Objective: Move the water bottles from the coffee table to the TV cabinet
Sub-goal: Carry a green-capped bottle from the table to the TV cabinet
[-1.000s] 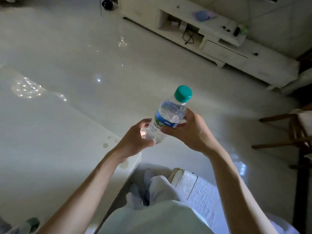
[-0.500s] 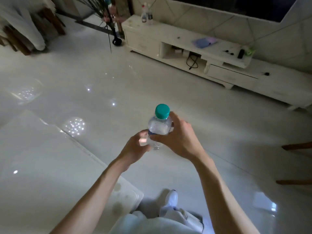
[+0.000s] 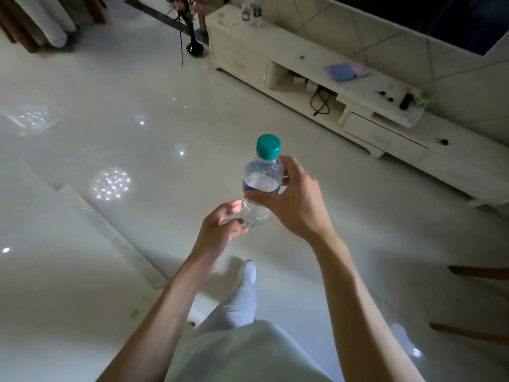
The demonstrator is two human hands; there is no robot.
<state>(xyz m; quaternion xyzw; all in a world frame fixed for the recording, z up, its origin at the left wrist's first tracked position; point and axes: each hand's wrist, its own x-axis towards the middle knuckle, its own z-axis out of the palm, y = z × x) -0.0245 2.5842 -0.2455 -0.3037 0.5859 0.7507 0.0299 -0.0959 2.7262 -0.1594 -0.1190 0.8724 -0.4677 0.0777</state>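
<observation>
Right hand (image 3: pixel 294 208) holds a water bottle (image 3: pixel 261 177) upright in mid-air, well short of the TV cabinet (image 3: pixel 303 67).
Its thumb and fingers curl round the label, under the green cap (image 3: pixel 268 146). The left hand (image 3: pixel 220 230) sits at the bottle's base, fingers loosely curled; whether it grips cannot be told. Two more bottles (image 3: pixel 251 11) stand on the cabinet's left end.
</observation>
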